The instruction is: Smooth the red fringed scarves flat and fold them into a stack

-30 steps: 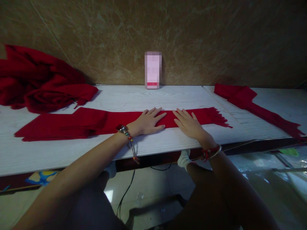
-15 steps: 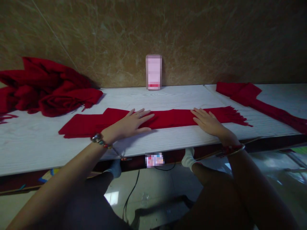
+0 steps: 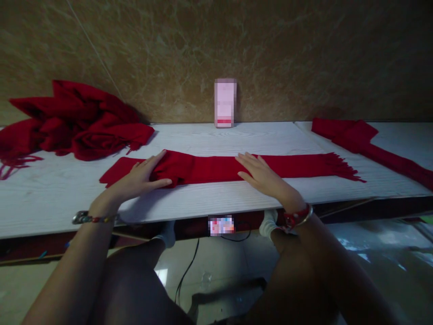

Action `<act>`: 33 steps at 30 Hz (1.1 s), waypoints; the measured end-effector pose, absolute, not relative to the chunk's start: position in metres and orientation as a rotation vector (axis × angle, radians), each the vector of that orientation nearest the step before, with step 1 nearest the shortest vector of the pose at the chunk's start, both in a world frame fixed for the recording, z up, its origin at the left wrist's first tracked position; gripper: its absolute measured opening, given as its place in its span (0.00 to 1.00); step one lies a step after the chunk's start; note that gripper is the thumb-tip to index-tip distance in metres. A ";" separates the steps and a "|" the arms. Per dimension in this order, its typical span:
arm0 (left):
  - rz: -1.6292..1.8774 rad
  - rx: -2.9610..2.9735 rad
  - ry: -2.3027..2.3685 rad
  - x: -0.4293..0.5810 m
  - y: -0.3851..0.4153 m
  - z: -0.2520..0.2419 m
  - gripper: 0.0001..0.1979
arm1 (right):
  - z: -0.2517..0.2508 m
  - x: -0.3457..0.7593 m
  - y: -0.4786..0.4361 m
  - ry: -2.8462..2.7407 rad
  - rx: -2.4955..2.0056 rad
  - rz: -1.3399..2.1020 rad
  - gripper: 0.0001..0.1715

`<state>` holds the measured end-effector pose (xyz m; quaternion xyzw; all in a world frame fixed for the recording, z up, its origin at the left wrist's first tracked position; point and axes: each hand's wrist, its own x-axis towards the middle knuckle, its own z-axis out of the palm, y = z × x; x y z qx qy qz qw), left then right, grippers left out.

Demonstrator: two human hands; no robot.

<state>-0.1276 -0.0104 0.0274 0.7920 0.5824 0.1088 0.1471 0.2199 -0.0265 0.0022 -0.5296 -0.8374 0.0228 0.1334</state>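
Observation:
A folded red scarf (image 3: 213,169) lies lengthwise across the white wood-grain table (image 3: 203,198), its fringe at the right end. On its left part rests my left hand (image 3: 144,177), fingers extended and thumb apart, beside a bunched, wrinkled patch of cloth. My right hand (image 3: 262,175) lies flat on the middle of the scarf with its fingers stretched out. Neither hand is closed round the fabric.
A heap of red cloth (image 3: 88,122) sits at the left back, and another red scarf (image 3: 355,137) at the right. A pink, blurred phone-like object (image 3: 225,103) leans on the marbled wall (image 3: 169,58). The table's front edge runs below my hands.
Both hands have moved left along the scarf. The cloth by my left hand is now bunched where it was flatter. The view has shifted slightly.

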 end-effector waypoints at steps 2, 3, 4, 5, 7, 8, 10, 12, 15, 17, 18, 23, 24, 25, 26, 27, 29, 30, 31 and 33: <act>0.337 2.186 1.601 -0.122 -0.013 0.032 0.54 | -0.004 0.210 -0.023 -2.482 -1.524 0.080 0.30; 0.334 2.155 1.596 -0.120 -0.013 0.034 0.56 | -0.007 0.207 -0.021 -2.498 -1.523 0.073 0.30; 0.334 2.133 1.591 -0.119 -0.014 0.036 0.57 | -0.009 0.206 -0.020 -2.507 -1.523 0.062 0.30; 0.335 2.123 1.580 -0.120 -0.014 0.037 0.58 | -0.011 0.206 -0.019 -2.511 -1.526 0.050 0.30; 0.339 2.146 1.546 -0.122 -0.014 0.037 0.57 | -0.013 0.208 -0.018 -2.513 -1.537 0.033 0.30; 0.340 2.171 1.536 -0.123 -0.014 0.036 0.56 | -0.013 0.209 -0.019 -2.516 -1.540 0.025 0.30; 0.342 2.207 1.547 -0.128 -0.012 0.033 0.54 | -0.014 0.210 -0.021 -2.523 -1.530 0.005 0.29; 0.359 2.207 1.578 -0.132 -0.010 0.031 0.54 | -0.015 0.211 -0.023 -2.518 -1.509 -0.017 0.28; 0.410 2.173 1.625 -0.139 -0.009 0.029 0.53 | -0.016 0.211 -0.026 -2.502 -1.502 -0.033 0.28; 0.443 2.158 1.630 -0.142 -0.009 0.028 0.51 | -0.016 0.211 -0.026 -2.500 -1.512 -0.028 0.27; 0.452 2.152 1.627 -0.144 -0.010 0.029 0.50 | -0.016 0.211 -0.026 -2.500 -1.514 -0.025 0.27; 0.395 2.198 1.655 -0.150 -0.011 0.030 0.49 | -0.015 0.212 -0.024 -2.513 -1.526 -0.022 0.27; 0.387 2.213 1.688 -0.152 -0.011 0.030 0.49 | -0.015 0.212 -0.024 -2.515 -1.530 -0.021 0.27; 0.390 2.218 1.729 -0.155 -0.011 0.030 0.49 | -0.015 0.213 -0.023 -2.515 -1.530 -0.018 0.27; 0.411 2.209 1.773 -0.159 -0.011 0.030 0.49 | -0.016 0.214 -0.023 -2.512 -1.526 -0.015 0.26; 0.443 2.185 1.812 -0.162 -0.011 0.031 0.50 | -0.016 0.214 -0.023 -2.507 -1.519 -0.014 0.26; 0.526 2.093 1.842 -0.170 -0.014 0.031 0.49 | -0.016 0.215 -0.024 -2.496 -1.503 -0.017 0.26; 0.572 2.028 1.840 -0.173 -0.017 0.030 0.49 | -0.017 0.216 -0.024 -2.492 -1.500 -0.018 0.26; 0.632 1.946 1.846 -0.176 -0.021 0.030 0.48 | -0.017 0.216 -0.024 -2.489 -1.500 -0.018 0.26; 0.785 1.723 1.876 -0.180 -0.031 0.028 0.44 | -0.016 0.216 -0.024 -2.489 -1.506 -0.012 0.26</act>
